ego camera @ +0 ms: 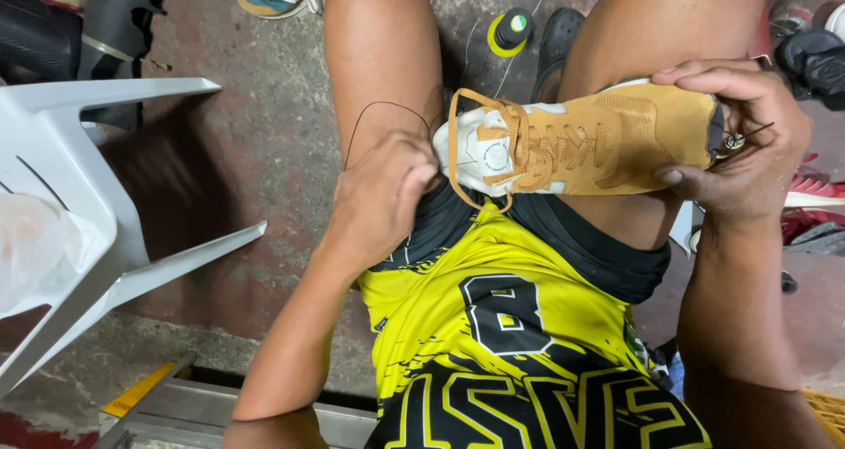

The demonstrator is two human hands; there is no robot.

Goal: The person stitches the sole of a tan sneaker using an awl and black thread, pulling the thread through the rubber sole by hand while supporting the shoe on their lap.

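- Tan suede-like sneaker with white heel panel and tan laces [581,145] lies on its side across the person's lap, centre right of the frame, heel toward the left hand, toe toward the right hand.
- Right hand [748,145], at the right of the frame, wraps the toe end: fingers over the top edge, thumb underneath; grip closed around the sneaker.
- A small metal tool with a thin dark point [744,138] shows between the right fingers at the toe; how it is held cannot be told.
- Left hand [387,198], centre of the frame, sits just beside the sneaker's heel, fingers curled and pressed together; it appears to pinch a thin dark thread [378,106], which arcs up over the left thigh. The exact pinch is hidden.
- Loose tan lace loops hang from the heel end, between the two hands.
- Yellow and black jersey [502,326] fills the lower centre.
- White plastic chair [97,185] stands at the left edge, on the stained concrete floor [255,123].
- Black spool with yellow rim [510,31] stands on the floor at upper centre, between the knees.
- Other shoes lie at the top and right edges.
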